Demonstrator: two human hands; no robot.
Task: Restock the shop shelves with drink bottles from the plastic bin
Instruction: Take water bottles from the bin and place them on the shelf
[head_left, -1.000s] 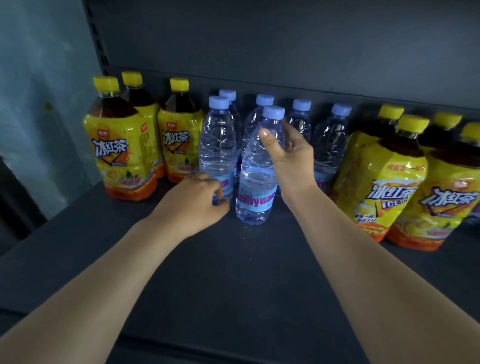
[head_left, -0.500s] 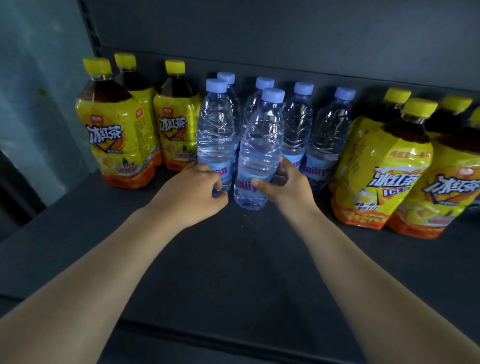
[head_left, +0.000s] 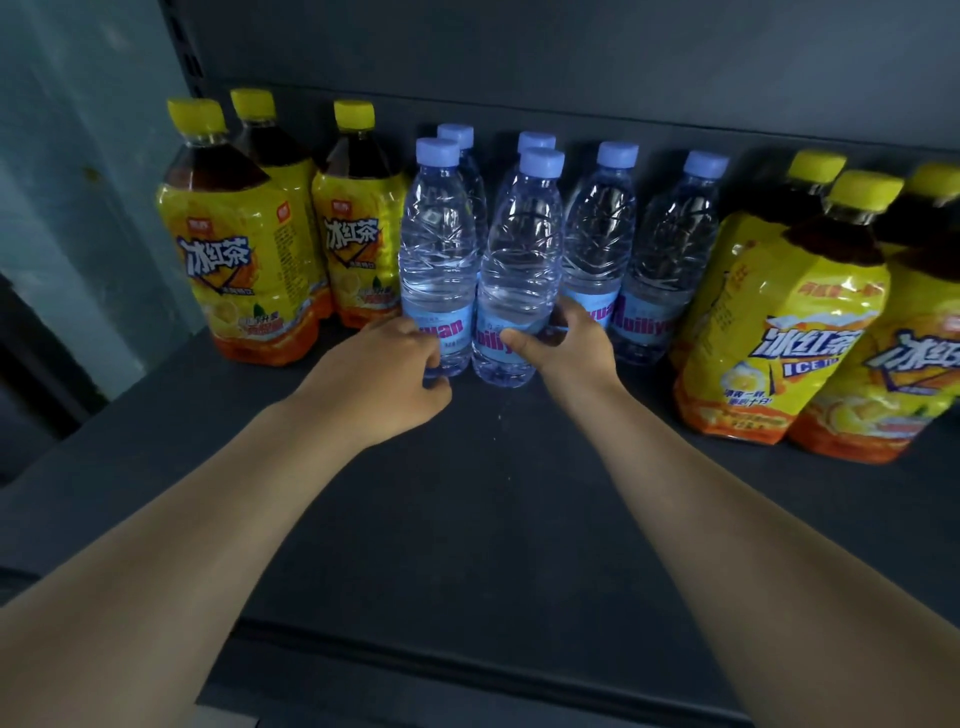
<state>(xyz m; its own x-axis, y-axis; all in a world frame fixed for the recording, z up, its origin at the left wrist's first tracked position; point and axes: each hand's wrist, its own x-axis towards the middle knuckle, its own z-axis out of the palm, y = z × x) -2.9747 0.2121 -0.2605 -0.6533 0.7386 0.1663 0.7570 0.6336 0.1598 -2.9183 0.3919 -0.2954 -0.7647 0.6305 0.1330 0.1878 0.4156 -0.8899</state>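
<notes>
Two clear water bottles with pale blue caps stand upright at the front of a group on the dark shelf (head_left: 493, 509). My left hand (head_left: 384, 374) grips the base of the left water bottle (head_left: 439, 249). My right hand (head_left: 566, 353) grips the base of the right water bottle (head_left: 522, 260). Several more water bottles (head_left: 602, 228) stand behind them, close to the back wall. The plastic bin is out of sight.
Yellow iced tea bottles (head_left: 239, 249) stand in a group at the left, against a pale wall (head_left: 67, 156). More iced tea bottles (head_left: 779, 322) crowd the right side. The shelf's front edge (head_left: 467, 660) runs below my forearms.
My right hand slid from the neck of the right water bottle down to its base. That bottle moved back level with the left one. My left hand stayed on its bottle.
</notes>
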